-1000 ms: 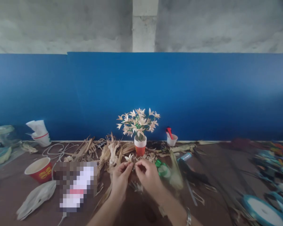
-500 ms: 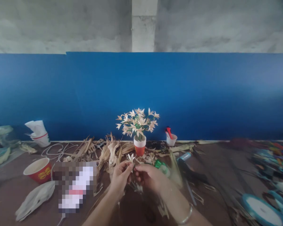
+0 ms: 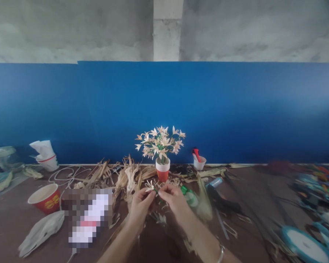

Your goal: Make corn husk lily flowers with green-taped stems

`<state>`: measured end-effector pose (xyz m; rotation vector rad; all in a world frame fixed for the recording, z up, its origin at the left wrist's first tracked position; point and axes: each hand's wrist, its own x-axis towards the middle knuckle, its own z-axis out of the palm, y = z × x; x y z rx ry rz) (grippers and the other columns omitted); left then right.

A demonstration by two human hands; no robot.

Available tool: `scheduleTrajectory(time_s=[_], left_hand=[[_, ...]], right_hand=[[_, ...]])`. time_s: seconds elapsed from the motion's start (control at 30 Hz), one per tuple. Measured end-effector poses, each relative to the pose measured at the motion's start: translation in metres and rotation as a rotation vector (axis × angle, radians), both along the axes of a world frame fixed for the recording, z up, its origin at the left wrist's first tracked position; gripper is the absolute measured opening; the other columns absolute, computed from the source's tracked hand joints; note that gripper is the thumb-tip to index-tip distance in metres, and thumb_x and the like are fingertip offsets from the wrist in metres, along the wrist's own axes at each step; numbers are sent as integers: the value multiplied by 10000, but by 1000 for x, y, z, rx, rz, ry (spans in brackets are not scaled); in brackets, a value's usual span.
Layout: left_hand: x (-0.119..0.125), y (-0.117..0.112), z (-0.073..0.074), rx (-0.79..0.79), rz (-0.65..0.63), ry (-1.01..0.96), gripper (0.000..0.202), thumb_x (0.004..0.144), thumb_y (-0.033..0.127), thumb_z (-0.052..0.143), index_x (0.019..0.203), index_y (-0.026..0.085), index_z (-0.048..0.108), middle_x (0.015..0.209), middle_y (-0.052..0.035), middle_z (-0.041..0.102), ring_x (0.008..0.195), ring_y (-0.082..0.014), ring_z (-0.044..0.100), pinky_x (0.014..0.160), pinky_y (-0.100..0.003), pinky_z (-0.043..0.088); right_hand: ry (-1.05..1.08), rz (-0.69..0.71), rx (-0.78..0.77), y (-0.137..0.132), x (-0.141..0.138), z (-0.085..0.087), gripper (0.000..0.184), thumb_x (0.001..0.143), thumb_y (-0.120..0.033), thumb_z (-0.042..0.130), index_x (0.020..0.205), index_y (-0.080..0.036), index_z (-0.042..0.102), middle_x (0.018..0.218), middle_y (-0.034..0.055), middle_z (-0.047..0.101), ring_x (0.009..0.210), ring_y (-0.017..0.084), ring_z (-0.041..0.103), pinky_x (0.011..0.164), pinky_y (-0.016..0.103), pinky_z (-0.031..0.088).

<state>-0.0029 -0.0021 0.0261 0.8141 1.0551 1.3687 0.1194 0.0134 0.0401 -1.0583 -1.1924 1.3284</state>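
A small pale artificial flower (image 3: 150, 186), its petals pointing up and left, is pinched between the thumb and fingers of my left hand (image 3: 140, 204). My right hand (image 3: 174, 199) is closed close beside it, thumb and forefinger pinching the dark green stem end just right of the petals. Right behind the hands, a red and white pot (image 3: 162, 171) holds a bunch of similar cream flowers (image 3: 161, 141) on green stems. Below the hands lie a few pale petal pieces (image 3: 160, 218), partly blurred.
Dried corn husks (image 3: 130, 175) lie behind my left hand. To the left are a red paper bowl (image 3: 45, 199), a single husk (image 3: 41, 233) and a pixelated white object (image 3: 89, 219). Rightward are a green-topped bottle (image 3: 190, 197), a white cup (image 3: 199, 163) and a blue ribbon spool (image 3: 304, 244).
The flower has tipped from upright toward the left. My right hand has risen slightly and turned, its fingertips now at the stem near the petals. My left hand stays nearly in place.
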Motion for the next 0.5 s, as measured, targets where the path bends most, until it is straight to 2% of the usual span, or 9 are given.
scheduleTrajectory(time_s=[0.13,0.3,0.4,0.5], left_hand=[[2,-3,4,-25,-15,-63,368,536,440,782,650,149,587,419,88,444,349,-21,352,348,-130,218],[10,-11,12,-128,66,-227,348,469,349,821,661,139,621,476,65,522,394,-33,440,385,-131,305],[12,-13,13,-152,88,-243,346,466,352,820,655,133,631,451,63,516,382,-35,437,383,-135,309],[14,-13,13,-139,103,-224,363,454,367,824,644,134,621,454,61,522,380,-41,440,383,-142,313]], right_hand=[[-157,-43,128,-4,-1,2,117,666,-247,579,581,-185,527,526,-36,486,517,111,419,515,239,328],[-498,-188,519,-12,-1,3,121,749,-166,500,632,-191,515,629,-5,522,614,136,472,603,248,369],[-592,-232,721,-13,-1,-3,148,786,-135,457,655,-190,497,666,7,516,658,145,483,630,256,371],[-633,-265,840,-13,-3,-9,161,800,-106,436,673,-187,495,685,15,511,679,151,480,636,263,372]])
